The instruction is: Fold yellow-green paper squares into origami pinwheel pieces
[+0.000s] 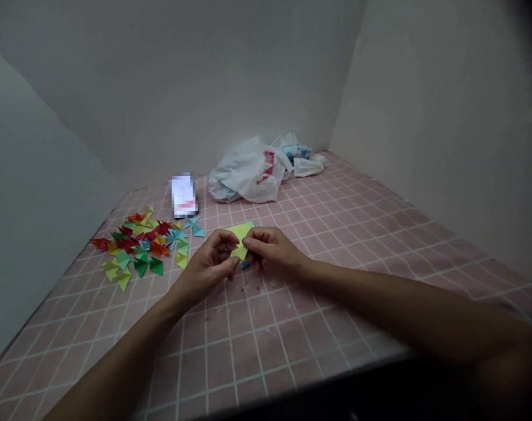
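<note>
Between my two hands is a small folded piece of yellow paper [239, 252]. My left hand [216, 255] pinches its left side with thumb and fingers. From the other side, my right hand [266, 245] grips the upper right part between thumb and forefinger. Just behind and beneath it lies a stack of square paper [241, 229], yellow on top with a bluish edge showing. My hands partly cover that stack. To the left is a loose pile of folded paper pieces [145, 241] in red, orange, yellow, green and light blue.
A phone [184, 196] with a lit, blurred screen stands behind the paper pile. White plastic bags [251, 172] lie crumpled against the back wall. A pink checked cloth [287, 333] covers the table, with walls on the left, back and right.
</note>
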Available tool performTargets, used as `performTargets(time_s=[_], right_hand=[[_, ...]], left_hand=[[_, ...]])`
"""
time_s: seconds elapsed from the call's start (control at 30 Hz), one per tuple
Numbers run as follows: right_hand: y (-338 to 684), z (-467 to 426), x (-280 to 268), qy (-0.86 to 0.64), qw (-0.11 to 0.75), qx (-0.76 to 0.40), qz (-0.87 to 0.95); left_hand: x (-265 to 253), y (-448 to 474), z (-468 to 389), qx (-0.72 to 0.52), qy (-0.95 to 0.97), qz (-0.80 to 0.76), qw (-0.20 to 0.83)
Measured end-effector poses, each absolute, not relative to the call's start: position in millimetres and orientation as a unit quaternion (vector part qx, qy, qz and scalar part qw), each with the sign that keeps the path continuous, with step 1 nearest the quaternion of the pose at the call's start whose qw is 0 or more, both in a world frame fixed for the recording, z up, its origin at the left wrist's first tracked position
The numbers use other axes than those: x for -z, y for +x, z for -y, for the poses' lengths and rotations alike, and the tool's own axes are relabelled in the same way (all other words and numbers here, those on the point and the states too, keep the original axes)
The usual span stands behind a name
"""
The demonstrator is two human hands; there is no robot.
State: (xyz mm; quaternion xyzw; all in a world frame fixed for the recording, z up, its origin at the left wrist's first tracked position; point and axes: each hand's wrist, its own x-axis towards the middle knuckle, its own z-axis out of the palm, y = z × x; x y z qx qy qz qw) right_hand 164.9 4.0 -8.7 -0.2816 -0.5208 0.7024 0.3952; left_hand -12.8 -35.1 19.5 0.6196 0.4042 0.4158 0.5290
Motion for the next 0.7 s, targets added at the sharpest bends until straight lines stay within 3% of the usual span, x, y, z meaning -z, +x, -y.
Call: performTargets(time_s=[0.7], right_hand=[[170, -13, 3, -0.292, 0.327, -0.724, 0.533]], left_hand=[[-30, -31, 26, -0.326, 0.753, -0.425, 0.383]])
